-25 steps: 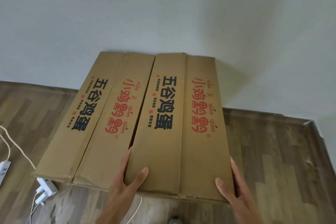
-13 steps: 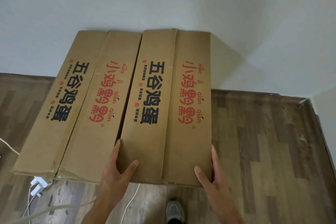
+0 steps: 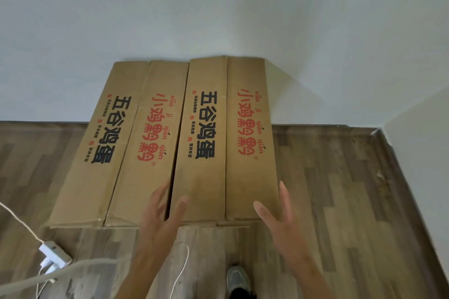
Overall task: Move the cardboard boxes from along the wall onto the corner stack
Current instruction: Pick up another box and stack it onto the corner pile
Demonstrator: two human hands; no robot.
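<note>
Landmark: right cardboard box (image 3: 226, 138), a flattened box leaning against the wall (image 3: 218, 7), its foot on the floor (image 3: 352, 189).
Left hand (image 3: 160, 216): spread open, holding nothing; fingers lie at the box's lower left edge, in the gap beside the left cardboard box (image 3: 116, 143); thumb lies over the front face. Whether it presses the cardboard I cannot tell.
Right hand (image 3: 279, 216): spread open, empty; at the box's lower right corner, fingers along its right edge, thumb in front of the face.
Which is nearer: both hands flank the foot of the box about equally.
Long axis: runs away from the person, from the foot on the floor up to the top edge against the wall.
Where the box lies: straight ahead of the hands, between them.
Neighbour: left cardboard box, just beside, leaning the same way.
Corner: to the right of the landmark box, well apart; no stack shows there.
Judgement: the box looks released, or about to be regripped at both side edges.
</note>
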